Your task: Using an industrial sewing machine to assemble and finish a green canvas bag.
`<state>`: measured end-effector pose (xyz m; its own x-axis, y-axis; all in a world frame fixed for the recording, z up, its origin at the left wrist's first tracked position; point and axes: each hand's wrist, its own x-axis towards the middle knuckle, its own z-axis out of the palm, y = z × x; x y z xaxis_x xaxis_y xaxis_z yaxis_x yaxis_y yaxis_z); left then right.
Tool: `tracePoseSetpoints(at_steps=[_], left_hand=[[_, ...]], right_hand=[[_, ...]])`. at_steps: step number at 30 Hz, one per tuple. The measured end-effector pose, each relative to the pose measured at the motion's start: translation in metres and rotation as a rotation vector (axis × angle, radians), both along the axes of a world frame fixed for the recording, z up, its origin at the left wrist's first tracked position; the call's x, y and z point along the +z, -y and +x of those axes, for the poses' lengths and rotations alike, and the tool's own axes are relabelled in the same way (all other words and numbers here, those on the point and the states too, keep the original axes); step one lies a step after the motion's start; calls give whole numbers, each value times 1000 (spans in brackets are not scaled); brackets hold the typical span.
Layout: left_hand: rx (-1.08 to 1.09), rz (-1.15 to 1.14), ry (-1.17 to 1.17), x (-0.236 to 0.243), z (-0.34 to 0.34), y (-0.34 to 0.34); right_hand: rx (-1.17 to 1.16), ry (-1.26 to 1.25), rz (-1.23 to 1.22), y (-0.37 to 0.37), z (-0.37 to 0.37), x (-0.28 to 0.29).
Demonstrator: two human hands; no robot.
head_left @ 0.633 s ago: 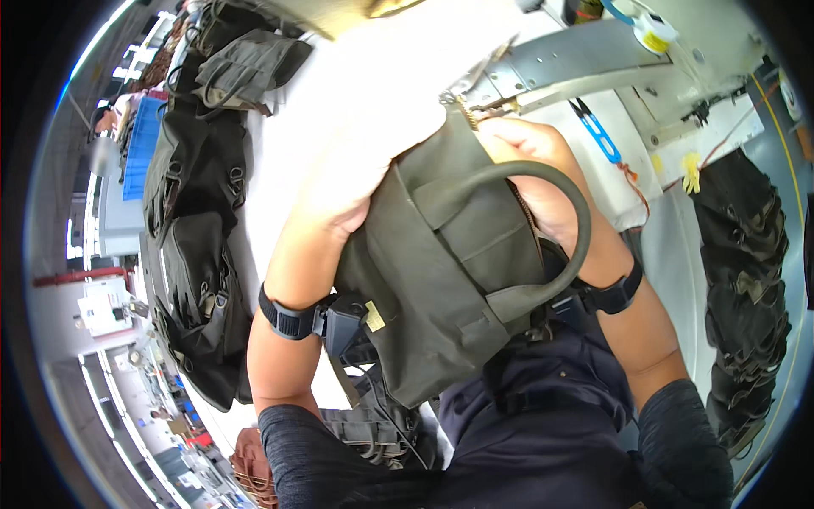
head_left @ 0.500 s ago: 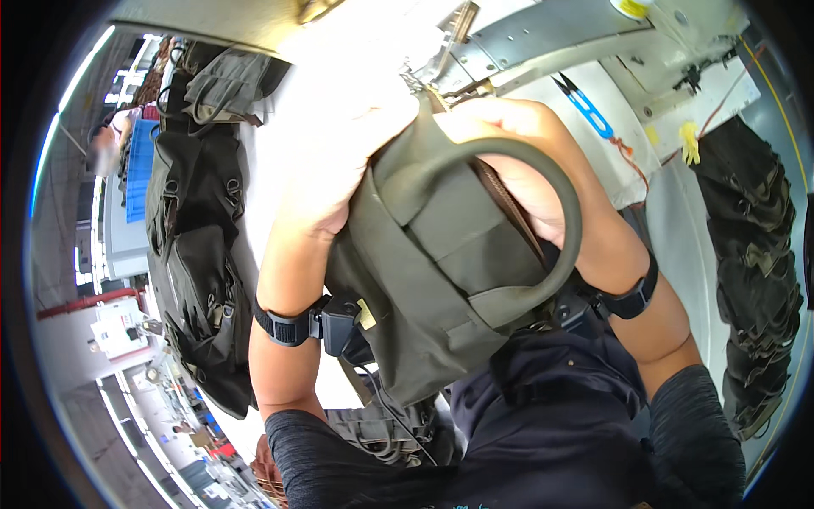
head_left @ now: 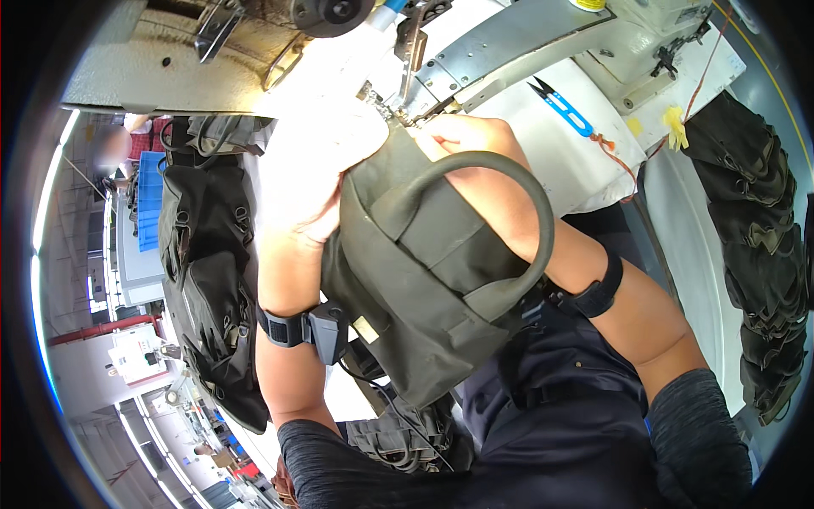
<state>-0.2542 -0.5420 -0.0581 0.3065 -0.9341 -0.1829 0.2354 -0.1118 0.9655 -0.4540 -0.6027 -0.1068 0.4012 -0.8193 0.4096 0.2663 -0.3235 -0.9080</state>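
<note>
A dark olive fabric bag with a thick rounded handle lies tilted in front of me, its upper end under a sewing machine's metal foot parts. My left hand grips the bag's upper left edge; strong glare washes out its fingers. Through the handle loop reaches my right forearm, and my right hand pinches the bag's upper edge close beside the foot. The fabric partly hides the right fingertips.
Blue-handled thread snips lie on the white machine table at right. Dark bags are stacked at left, and a row of dark pieces lies at far right. The machine body spans the top. Another person is at far left.
My right hand has moved up and left, from inside the bag's open side to its upper edge by the machine foot. The bag has shifted slightly left, and the view has tilted up.
</note>
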Motion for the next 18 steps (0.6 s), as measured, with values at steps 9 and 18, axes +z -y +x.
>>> tracePoseSetpoints(at_steps=[9, 18], left_hand=[[8, 16, 893, 14, -30, -18], [40, -17, 650, 13, -42, -20]], right_hand=[[227, 94, 283, 2, -5, -18], [301, 85, 361, 2, -11, -15]])
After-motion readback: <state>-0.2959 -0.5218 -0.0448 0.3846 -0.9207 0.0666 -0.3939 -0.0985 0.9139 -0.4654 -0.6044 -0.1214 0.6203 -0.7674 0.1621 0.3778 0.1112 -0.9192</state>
